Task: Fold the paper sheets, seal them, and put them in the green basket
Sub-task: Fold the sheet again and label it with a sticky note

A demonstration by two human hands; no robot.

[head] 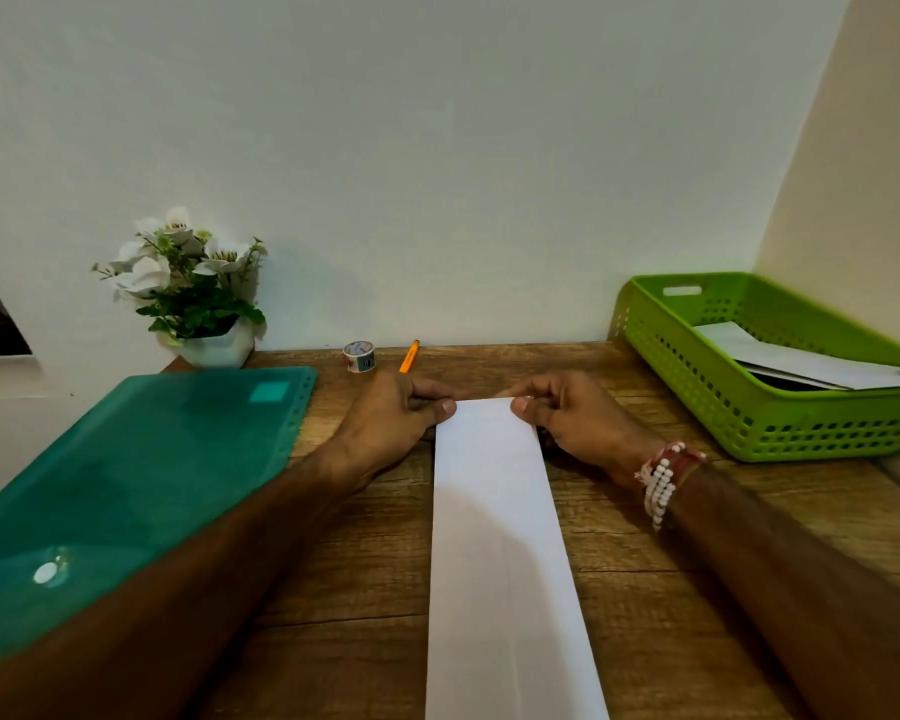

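Observation:
A white paper sheet, folded into a long narrow strip, lies down the middle of the wooden table and runs out of view at the bottom. My left hand pinches its far left corner with thumb on top. At the far right corner my right hand pinches the paper the same way. The green basket stands at the back right and holds folded white papers. A small tape roll sits near the wall behind my hands.
A teal plastic folder covers the left side of the table. A white pot of flowers stands at the back left. An orange pencil lies beside the tape roll. The wall closes off the back.

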